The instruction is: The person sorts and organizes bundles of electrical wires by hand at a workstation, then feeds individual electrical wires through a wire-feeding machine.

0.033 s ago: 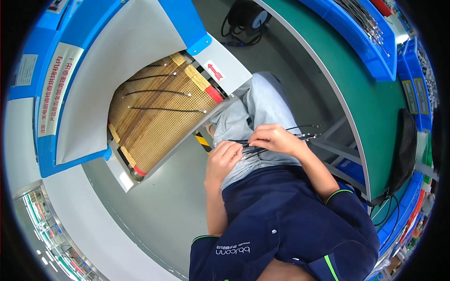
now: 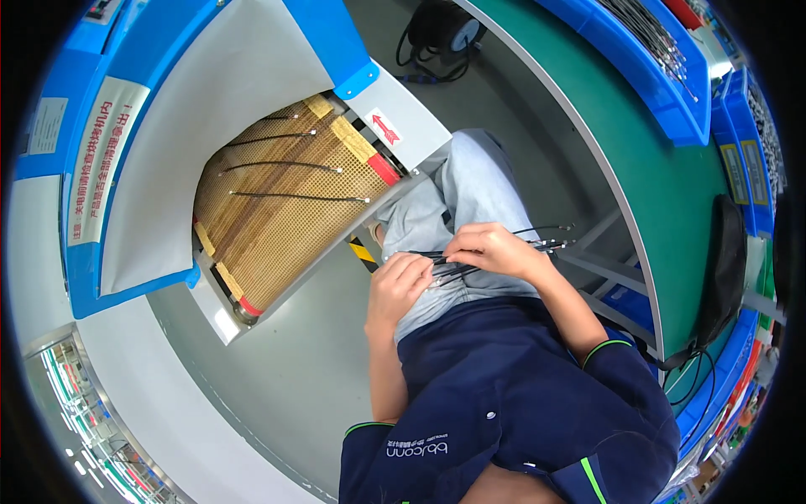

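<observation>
Several thin black cables (image 2: 457,273) with small metal ends lie across my lap, under and between my two hands. My left hand (image 2: 398,290) is closed on the cables near their left ends, fingers curled over them. My right hand (image 2: 491,252) pinches a black cable between thumb and fingers just to the right of it. Metal-tipped cable ends (image 2: 550,245) stick out beyond my right hand, one lying apart from the others. The exact grip points are partly hidden by my fingers.
At left, a blue and white machine (image 2: 336,34) has a brown mesh conveyor belt (image 2: 277,227) carrying several black cables (image 2: 302,198). On my right runs a green-topped table (image 2: 646,185) with a blue bin of cables (image 2: 680,122). A black cable reel (image 2: 441,34) stands on the floor ahead.
</observation>
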Action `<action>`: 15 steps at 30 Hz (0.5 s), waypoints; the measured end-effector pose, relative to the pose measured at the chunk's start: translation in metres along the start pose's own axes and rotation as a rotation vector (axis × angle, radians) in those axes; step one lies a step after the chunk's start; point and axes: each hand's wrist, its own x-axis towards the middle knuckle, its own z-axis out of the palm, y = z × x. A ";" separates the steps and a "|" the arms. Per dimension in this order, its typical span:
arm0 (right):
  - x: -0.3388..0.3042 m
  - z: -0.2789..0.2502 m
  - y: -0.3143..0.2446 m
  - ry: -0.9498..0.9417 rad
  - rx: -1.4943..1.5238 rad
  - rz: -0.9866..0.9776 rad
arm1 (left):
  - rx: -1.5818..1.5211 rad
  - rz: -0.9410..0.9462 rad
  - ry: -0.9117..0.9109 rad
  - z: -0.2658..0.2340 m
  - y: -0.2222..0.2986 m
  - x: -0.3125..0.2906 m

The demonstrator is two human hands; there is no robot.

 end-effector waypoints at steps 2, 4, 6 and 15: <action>-0.002 -0.009 0.004 0.023 -0.055 -0.008 | 0.009 0.006 -0.011 -0.005 -0.006 -0.003; -0.008 -0.026 0.008 0.040 -0.171 -0.006 | 0.110 -0.076 0.049 -0.019 -0.014 -0.012; -0.016 -0.045 0.010 0.081 -0.265 0.065 | 0.121 -0.145 0.067 -0.036 -0.023 -0.023; -0.030 -0.071 0.011 0.194 -0.261 0.231 | 0.172 -0.291 0.166 -0.061 -0.036 -0.039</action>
